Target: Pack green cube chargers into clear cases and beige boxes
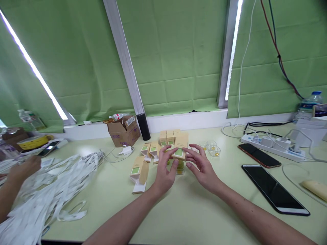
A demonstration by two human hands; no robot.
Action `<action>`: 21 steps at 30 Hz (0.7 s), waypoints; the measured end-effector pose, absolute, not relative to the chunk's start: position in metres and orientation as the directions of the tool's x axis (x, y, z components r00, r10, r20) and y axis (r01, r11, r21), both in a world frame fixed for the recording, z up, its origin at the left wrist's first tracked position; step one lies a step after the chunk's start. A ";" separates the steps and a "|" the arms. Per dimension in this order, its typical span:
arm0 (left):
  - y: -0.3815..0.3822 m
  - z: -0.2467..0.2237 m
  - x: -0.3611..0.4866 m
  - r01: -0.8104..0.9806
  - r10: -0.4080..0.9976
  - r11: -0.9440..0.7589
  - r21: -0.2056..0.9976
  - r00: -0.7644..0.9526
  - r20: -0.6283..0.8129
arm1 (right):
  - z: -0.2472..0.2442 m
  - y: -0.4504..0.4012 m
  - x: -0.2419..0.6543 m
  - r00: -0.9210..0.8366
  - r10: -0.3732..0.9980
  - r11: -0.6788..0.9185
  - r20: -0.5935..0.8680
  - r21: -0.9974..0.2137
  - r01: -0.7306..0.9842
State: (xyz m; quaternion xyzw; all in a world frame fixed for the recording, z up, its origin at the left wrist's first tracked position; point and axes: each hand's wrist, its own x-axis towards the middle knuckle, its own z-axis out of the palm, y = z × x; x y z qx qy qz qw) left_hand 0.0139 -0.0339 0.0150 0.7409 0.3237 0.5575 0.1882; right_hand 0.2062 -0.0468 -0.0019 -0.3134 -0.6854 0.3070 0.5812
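A small tan box with a green label [181, 144] stands between my two hands, fingertips at its sides. My left hand [165, 170] touches its left edge, fingers spread around it. On its right side my right hand [203, 167] has its index fingertip by the label, the other fingers apart. Just below the box is a clear container with yellow contents [180, 168], partly hidden by the left hand. An open tan box [139, 170] lies to the left with its flap out. Smaller tan boxes [154, 149] sit behind it, and more [167, 136] stand at the back.
Clear containers [212, 148] sit right of the boxes. Farther right are two phones [274, 189] [259, 155] and a power strip [273, 147]. A cardboard box [124, 131] and black cylinder [143, 127] stand behind. White straps [63, 183] and another person's hand [27, 167] are left.
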 end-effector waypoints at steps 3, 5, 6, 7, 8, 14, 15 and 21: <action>-0.034 0.014 0.013 0.365 0.650 -0.741 0.564 0.175 0.740 | 0.001 -0.050 0.206 -0.148 0.747 0.665 0.648 -0.726 0.176; -0.032 0.012 0.012 0.394 0.638 -0.741 0.544 0.163 0.752 | 0.002 -0.053 0.206 -0.175 0.720 0.693 0.672 -0.681 0.235; -0.031 0.010 0.012 0.401 0.635 -0.741 0.539 0.155 0.757 | 0.002 -0.053 0.206 -0.190 0.706 0.707 0.682 -0.663 0.246; -0.029 0.009 0.012 0.403 0.633 -0.740 0.538 0.148 0.760 | 0.002 -0.054 0.205 -0.210 0.691 0.722 0.691 -0.646 0.249; -0.028 0.009 0.012 0.398 0.634 -0.740 0.543 0.141 0.760 | 0.002 -0.055 0.205 -0.233 0.676 0.736 0.699 -0.629 0.250; -0.023 0.006 0.012 0.201 0.729 -0.679 0.706 0.065 0.682 | 0.004 -0.058 0.208 -0.408 0.567 0.823 0.716 -0.468 0.322; -0.023 0.005 0.013 0.151 0.746 -0.663 0.734 0.046 0.664 | 0.004 -0.059 0.208 -0.441 0.541 0.839 0.716 -0.426 0.338; -0.017 0.011 0.013 0.009 0.818 -0.572 0.820 -0.064 0.571 | -0.004 -0.056 0.205 -0.497 0.433 0.894 0.752 -0.284 0.348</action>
